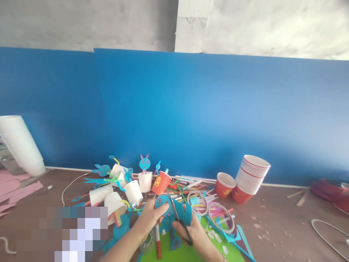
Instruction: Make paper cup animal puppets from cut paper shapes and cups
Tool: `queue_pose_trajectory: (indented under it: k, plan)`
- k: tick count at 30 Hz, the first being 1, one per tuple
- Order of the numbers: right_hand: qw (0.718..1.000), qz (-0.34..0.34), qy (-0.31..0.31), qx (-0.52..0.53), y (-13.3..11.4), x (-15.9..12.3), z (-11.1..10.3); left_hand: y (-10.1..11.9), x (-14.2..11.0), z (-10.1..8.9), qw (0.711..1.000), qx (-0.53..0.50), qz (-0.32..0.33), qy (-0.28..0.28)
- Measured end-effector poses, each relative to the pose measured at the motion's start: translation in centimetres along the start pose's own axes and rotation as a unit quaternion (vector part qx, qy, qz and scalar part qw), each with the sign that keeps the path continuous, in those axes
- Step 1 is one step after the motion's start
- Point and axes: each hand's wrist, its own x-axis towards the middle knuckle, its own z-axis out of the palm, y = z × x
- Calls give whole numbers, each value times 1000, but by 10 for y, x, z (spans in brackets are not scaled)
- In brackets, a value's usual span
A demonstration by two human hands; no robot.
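My left hand (148, 216) pinches a round blue paper cutout (163, 200) with a face drawn on it. The scissors (187, 235), black-handled, are in my right hand (196, 233), their blades at the right edge of the cutout. A curled strip of blue paper (187, 214) hangs beside the blades, near my right fingers. Below my hands lies green paper (229, 251) with another blue cutout (174, 243) on it. A red and white marker (158, 243) lies under my left hand, next to a tape dispenser or roll (147, 241).
White paper cups (133, 193) with blue animal figures on straws crowd the left. A red cup (161, 182) stands behind my hands, among many straws (191, 185). Tape rolls (221, 218) lie right. Stacked cups (252, 178), pink paper (20, 189) and a blue panel (174, 109) surround the table.
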Motion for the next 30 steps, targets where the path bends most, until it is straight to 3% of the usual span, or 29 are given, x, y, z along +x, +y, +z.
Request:
queue_pose_trajectory:
  k: [10,27,30]
  plan:
    - [998,61,-28,-1,0,1,3,0,0,2,1000,-27,-2,10]
    - [1000,5,-15,-2,-8,-1,1,-2,1,-2,999,-38,-19,-5]
    - [1000,2,-16,-10,-10,0,1,0,0,-2,998,-49,-34,19]
